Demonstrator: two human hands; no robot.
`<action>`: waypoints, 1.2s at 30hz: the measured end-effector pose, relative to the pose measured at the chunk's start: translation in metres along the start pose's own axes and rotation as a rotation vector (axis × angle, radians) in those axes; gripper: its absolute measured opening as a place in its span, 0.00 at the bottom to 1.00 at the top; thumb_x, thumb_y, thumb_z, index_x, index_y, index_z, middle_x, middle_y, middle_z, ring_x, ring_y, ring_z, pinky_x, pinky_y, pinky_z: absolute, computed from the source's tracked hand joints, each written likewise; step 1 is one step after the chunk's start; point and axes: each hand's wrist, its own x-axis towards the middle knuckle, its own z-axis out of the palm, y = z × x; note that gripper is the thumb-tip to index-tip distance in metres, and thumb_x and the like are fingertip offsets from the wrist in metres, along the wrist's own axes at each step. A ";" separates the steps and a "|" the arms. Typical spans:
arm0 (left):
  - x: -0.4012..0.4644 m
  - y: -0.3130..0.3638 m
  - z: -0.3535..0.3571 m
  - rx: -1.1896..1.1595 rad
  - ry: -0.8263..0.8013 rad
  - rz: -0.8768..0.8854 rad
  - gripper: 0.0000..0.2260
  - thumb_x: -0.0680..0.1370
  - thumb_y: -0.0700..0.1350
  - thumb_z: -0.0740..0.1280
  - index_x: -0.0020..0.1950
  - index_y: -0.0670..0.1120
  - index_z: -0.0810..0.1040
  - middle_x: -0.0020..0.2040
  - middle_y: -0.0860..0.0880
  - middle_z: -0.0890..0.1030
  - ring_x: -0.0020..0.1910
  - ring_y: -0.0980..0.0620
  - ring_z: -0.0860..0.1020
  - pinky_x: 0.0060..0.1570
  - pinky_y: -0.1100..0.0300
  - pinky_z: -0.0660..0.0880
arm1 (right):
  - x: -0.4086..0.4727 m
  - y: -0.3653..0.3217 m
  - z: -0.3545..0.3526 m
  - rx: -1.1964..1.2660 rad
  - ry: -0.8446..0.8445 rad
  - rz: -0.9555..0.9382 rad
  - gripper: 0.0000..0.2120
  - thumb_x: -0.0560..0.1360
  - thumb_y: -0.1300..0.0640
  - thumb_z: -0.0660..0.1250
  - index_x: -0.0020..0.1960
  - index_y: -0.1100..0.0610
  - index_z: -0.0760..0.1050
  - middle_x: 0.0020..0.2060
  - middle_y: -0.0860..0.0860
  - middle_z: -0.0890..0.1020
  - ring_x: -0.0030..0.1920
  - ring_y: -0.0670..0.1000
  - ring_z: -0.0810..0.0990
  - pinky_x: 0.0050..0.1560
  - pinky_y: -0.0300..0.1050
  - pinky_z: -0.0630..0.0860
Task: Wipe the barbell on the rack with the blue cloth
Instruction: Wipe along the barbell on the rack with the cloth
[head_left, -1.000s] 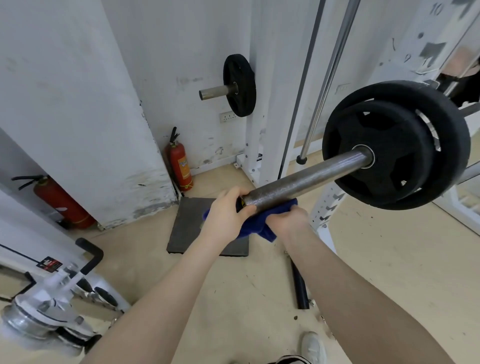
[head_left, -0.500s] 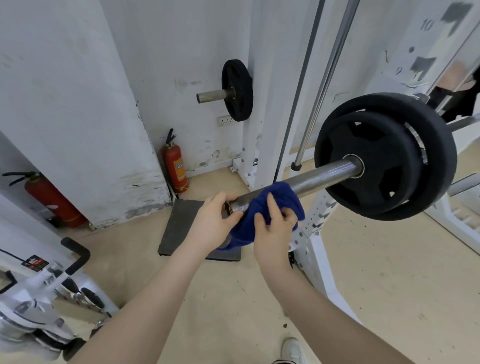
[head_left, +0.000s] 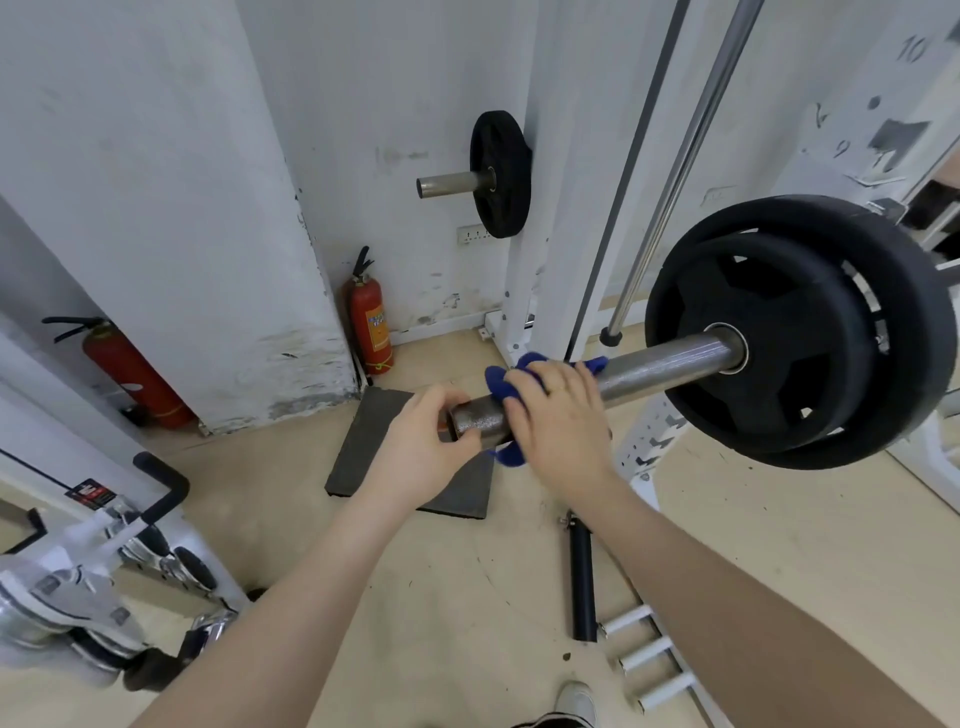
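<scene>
Since half a second ago the right hand has gone from pinching the blue cloth at the underside of the barbell to lying over the top of it, fingers laid across the sleeve and pressing the cloth onto the metal. Blue folds now show beyond the fingertips and below the sleeve, where before the cloth hung as one bunch in front of the hand. That hand's grip curls round the cloth-wrapped sleeve.

At the barbell's open end the left hand has kept its place, thumb and fingers curled round the end of the sleeve and touching the metal directly, just beside the cloth.

Further along the barbell from the cloth, well apart from both hands, sit two black weight plates. Below the barbell's end a dark floor mat lies on the floor. Beyond the end of the barbell, against the white wall, stands a red fire extinguisher, and higher up a smaller black plate hangs on a storage peg.
</scene>
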 end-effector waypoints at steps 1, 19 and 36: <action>0.001 0.001 -0.002 0.047 -0.017 0.002 0.13 0.73 0.45 0.67 0.56 0.53 0.72 0.55 0.54 0.74 0.52 0.54 0.74 0.49 0.61 0.69 | 0.006 0.016 -0.004 0.011 -0.010 0.015 0.18 0.76 0.49 0.52 0.53 0.53 0.78 0.50 0.52 0.81 0.54 0.55 0.77 0.67 0.54 0.62; 0.026 0.076 0.034 0.336 -0.019 0.215 0.14 0.76 0.48 0.64 0.61 0.48 0.72 0.59 0.50 0.75 0.58 0.50 0.72 0.55 0.57 0.71 | 0.029 0.128 -0.026 0.021 -0.030 0.063 0.16 0.67 0.64 0.61 0.52 0.55 0.78 0.49 0.53 0.81 0.51 0.58 0.77 0.59 0.51 0.65; 0.052 0.104 0.096 0.795 -0.018 0.191 0.24 0.73 0.59 0.63 0.66 0.52 0.66 0.58 0.49 0.72 0.58 0.47 0.70 0.57 0.54 0.65 | 0.048 0.185 -0.042 0.070 -0.252 -0.093 0.18 0.71 0.63 0.64 0.59 0.52 0.74 0.55 0.47 0.79 0.55 0.51 0.75 0.60 0.43 0.67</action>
